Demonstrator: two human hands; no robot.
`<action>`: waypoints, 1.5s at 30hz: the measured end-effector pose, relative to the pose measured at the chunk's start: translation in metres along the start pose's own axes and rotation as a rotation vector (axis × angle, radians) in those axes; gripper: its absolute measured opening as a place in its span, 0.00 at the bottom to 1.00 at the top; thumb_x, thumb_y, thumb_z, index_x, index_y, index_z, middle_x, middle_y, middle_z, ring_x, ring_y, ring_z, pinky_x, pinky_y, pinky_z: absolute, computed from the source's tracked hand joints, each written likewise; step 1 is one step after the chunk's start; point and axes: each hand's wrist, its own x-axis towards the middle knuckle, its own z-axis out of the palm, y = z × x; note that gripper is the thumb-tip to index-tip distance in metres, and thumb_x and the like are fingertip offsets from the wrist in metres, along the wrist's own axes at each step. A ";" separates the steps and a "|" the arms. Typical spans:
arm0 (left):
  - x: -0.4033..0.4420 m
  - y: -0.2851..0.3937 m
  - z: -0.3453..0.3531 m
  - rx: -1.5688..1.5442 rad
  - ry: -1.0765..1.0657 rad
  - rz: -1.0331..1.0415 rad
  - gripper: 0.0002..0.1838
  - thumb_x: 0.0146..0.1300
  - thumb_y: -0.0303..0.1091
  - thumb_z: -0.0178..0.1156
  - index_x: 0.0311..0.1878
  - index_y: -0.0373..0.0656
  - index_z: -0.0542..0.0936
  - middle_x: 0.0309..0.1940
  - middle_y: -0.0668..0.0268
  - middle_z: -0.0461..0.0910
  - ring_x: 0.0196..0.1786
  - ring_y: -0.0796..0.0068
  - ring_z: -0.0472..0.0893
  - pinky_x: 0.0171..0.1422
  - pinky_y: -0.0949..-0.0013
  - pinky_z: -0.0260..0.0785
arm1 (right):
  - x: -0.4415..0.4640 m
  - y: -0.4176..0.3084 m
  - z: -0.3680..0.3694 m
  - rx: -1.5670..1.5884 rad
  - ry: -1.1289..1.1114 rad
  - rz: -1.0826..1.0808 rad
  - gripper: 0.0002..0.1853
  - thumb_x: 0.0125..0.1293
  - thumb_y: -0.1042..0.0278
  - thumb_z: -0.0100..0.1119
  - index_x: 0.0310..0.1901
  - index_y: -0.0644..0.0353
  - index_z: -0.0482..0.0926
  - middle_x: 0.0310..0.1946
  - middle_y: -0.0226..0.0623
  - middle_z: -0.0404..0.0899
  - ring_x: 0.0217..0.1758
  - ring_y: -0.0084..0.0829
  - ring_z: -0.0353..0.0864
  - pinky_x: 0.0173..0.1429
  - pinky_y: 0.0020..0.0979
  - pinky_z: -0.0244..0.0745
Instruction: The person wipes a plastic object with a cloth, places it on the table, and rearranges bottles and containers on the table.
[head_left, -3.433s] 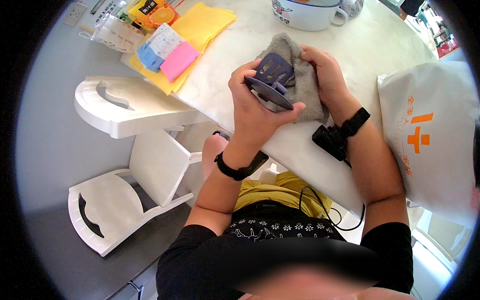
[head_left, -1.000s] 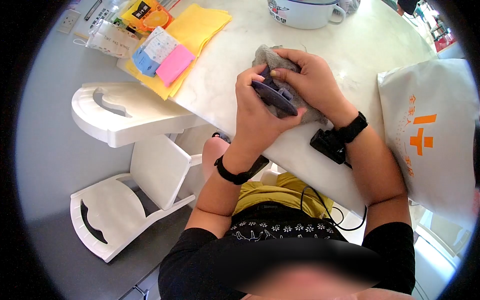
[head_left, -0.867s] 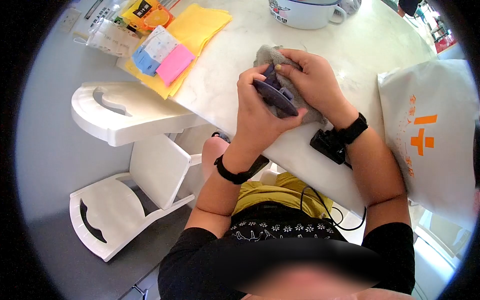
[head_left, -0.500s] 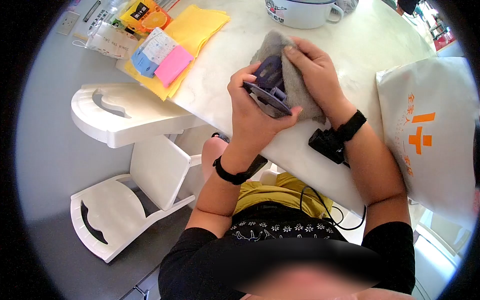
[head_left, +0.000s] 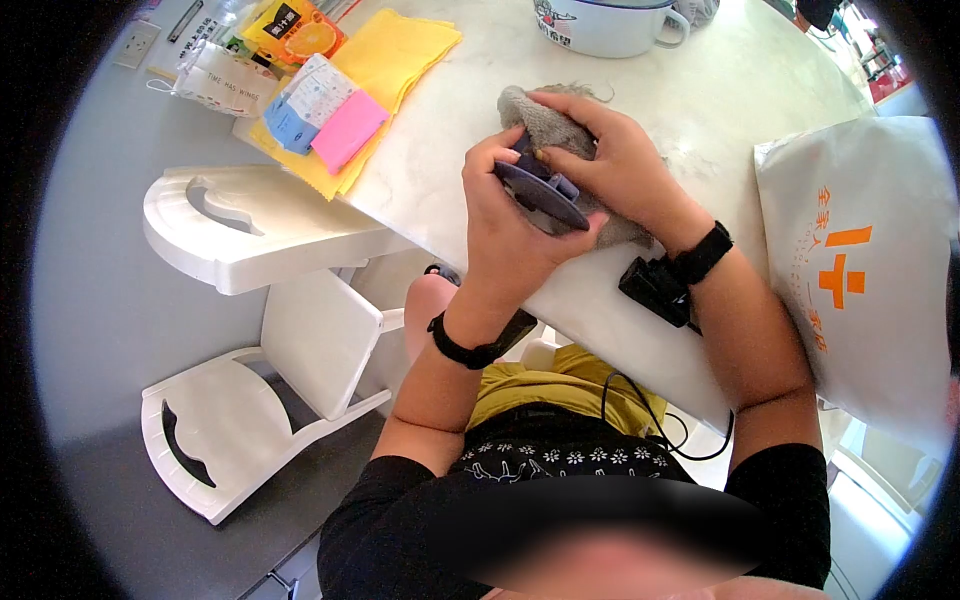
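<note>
Above the near edge of the marbled table (head_left: 460,110), my left hand (head_left: 505,225) grips a dark blue plastic object (head_left: 545,195) with a round, flat disc and a short peg. My right hand (head_left: 615,165) is closed on a grey cloth (head_left: 545,120), its thumb pressing the cloth against the upper part of the blue object. That upper part is mostly hidden by the fingers and the cloth. A lower fold of the cloth (head_left: 620,232) hangs below my right palm.
Yellow cloths (head_left: 400,50) lie at the back left under a blue and pink packet (head_left: 345,130), beside an orange pouch (head_left: 295,35). A white enamel pot (head_left: 605,28) stands at the back. A large white bag (head_left: 865,220) is right; white chairs (head_left: 215,410) stand left.
My right hand has moved down and left over the blue object, bunching the grey cloth and covering the slotted part that showed before. My left hand has shifted slightly, still gripping the object.
</note>
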 end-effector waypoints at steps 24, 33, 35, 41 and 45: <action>-0.002 -0.003 0.003 -0.095 0.030 -0.025 0.50 0.36 0.34 0.81 0.60 0.39 0.57 0.57 0.55 0.64 0.57 0.61 0.70 0.62 0.63 0.66 | 0.003 0.020 0.002 0.436 0.257 0.128 0.15 0.68 0.69 0.49 0.52 0.66 0.74 0.43 0.41 0.81 0.46 0.31 0.79 0.51 0.33 0.73; 0.000 -0.004 0.000 -0.025 0.039 0.011 0.49 0.35 0.34 0.81 0.57 0.40 0.57 0.58 0.54 0.64 0.57 0.60 0.70 0.63 0.62 0.65 | -0.001 0.008 -0.010 0.875 0.220 0.170 0.13 0.67 0.65 0.54 0.46 0.64 0.79 0.37 0.29 0.79 0.41 0.21 0.76 0.49 0.23 0.71; 0.000 -0.004 0.000 0.002 0.045 0.012 0.48 0.35 0.34 0.81 0.56 0.41 0.57 0.58 0.54 0.64 0.58 0.59 0.70 0.63 0.61 0.65 | -0.002 0.008 -0.007 0.695 0.155 0.108 0.12 0.66 0.66 0.56 0.46 0.64 0.79 0.37 0.29 0.80 0.42 0.21 0.76 0.50 0.24 0.72; -0.001 -0.007 0.002 -0.102 0.112 -0.007 0.47 0.35 0.35 0.81 0.54 0.42 0.58 0.59 0.53 0.64 0.58 0.58 0.69 0.63 0.60 0.64 | 0.000 0.004 0.001 0.005 0.049 -0.096 0.23 0.58 0.73 0.66 0.55 0.61 0.71 0.47 0.35 0.77 0.51 0.25 0.76 0.57 0.27 0.72; 0.000 -0.007 -0.001 -0.022 0.060 -0.013 0.47 0.34 0.34 0.81 0.55 0.42 0.58 0.59 0.52 0.64 0.59 0.58 0.69 0.63 0.60 0.65 | -0.001 0.000 0.002 -0.031 0.033 -0.047 0.23 0.59 0.73 0.66 0.56 0.61 0.70 0.49 0.38 0.77 0.56 0.30 0.77 0.61 0.29 0.70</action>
